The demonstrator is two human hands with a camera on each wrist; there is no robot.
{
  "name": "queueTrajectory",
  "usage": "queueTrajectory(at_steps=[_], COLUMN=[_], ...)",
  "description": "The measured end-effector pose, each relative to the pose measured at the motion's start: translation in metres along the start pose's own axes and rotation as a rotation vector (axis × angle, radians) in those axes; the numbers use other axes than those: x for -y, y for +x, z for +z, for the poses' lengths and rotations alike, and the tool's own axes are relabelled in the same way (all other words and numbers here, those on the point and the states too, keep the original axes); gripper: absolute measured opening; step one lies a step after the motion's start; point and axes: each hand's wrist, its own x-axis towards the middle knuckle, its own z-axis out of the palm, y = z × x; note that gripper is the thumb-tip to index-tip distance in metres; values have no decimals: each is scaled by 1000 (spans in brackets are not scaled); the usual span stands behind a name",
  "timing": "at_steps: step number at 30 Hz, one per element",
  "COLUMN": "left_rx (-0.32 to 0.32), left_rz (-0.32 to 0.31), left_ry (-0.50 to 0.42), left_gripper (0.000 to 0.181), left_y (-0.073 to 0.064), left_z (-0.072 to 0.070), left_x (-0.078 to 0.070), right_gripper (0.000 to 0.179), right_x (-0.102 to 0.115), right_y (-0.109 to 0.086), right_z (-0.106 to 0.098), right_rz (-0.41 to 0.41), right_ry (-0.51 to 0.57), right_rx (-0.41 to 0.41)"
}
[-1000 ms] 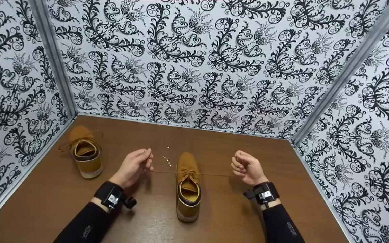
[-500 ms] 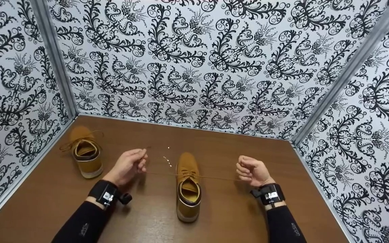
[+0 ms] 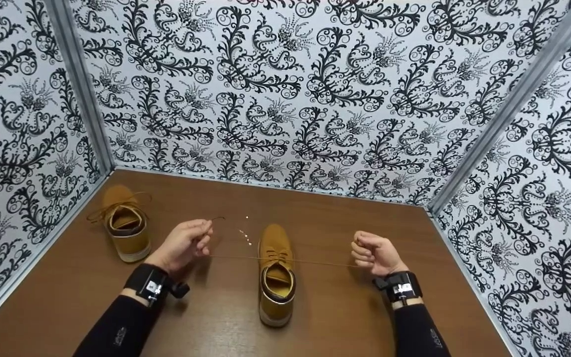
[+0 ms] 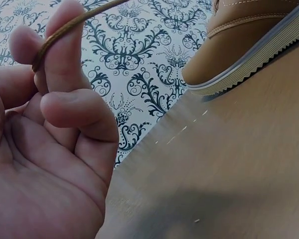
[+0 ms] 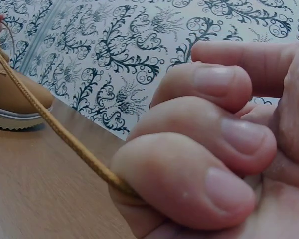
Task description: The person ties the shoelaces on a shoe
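Note:
A tan shoe (image 3: 276, 240) stands upright on the table, toe toward the back wall. From its eyelets a thin brown shoelace (image 3: 322, 263) runs out tautly to both sides. Left of the shoe, my left hand (image 3: 184, 245) pinches one end of the lace between thumb and fingers, and a short tip pokes out beyond them. On the opposite side my right hand (image 3: 377, 253) grips the other end in curled fingers. In the right wrist view the lace (image 5: 65, 134) disappears under those fingers; in the left wrist view it (image 4: 84, 17) crosses the fingertips.
A second tan shoe (image 3: 129, 233), its lace in a loose bow, stands at the back left of the brown wooden table (image 3: 345, 312). Small bright specks (image 3: 245, 235) show behind the middle shoe. Patterned walls (image 3: 275, 99) enclose the back and sides.
Both hands have moved apart, the left one leftward and the right one rightward, drawing more lace out. The middle shoe has stayed in place.

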Motion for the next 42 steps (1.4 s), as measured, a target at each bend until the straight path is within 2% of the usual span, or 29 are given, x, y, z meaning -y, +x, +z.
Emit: queueTrajectory(at_steps=[8,14,17,21,25,27,30,33,36,38,40,42], left_rx=[4,-106,-179,-277,-347,-356,-374,-433,-508,-492,-410,-299], left_rz=[9,-26,-55,-88,-103,-104,-93,-77,-66,-82,-124,-180], left_ry=[40,124,171,228,241,234,239,336,508,609,664,657], left_gripper=[34,31,31,33,32,33,37,43,43,42,48,58], left_y=[0,3,4,5,7,8,9,7,5,4,3,2], left_z=[-1,8,14,19,23,25,27,29,30,34,40,50], left_x=[1,6,8,13,15,14,12,10,8,7,8,10], right_gripper=[44,46,50,54,47,39,28,22,20,20,22,27], right_x=[1,-5,-7,-9,-10,-11,-11,-12,-15,-18,-23,-31], right_y=[-3,-3,-2,-1,2,3,6,12,21,27,35,45], right_z=[-6,-10,-10,-11,-12,-12,-11,-7,0,8,17,29], right_rz=[-16,-7,-2,17,22,-19,-115,-186,-160,-101,-19,70], right_ry=[-10,-10,-30,-83,-109,-125,-209,-331,-423,-479,-542,-608], right_rx=[-43,-191,-312,-528,-747,-866,-1038,-1173,-1198,-1145,-1060,-966])
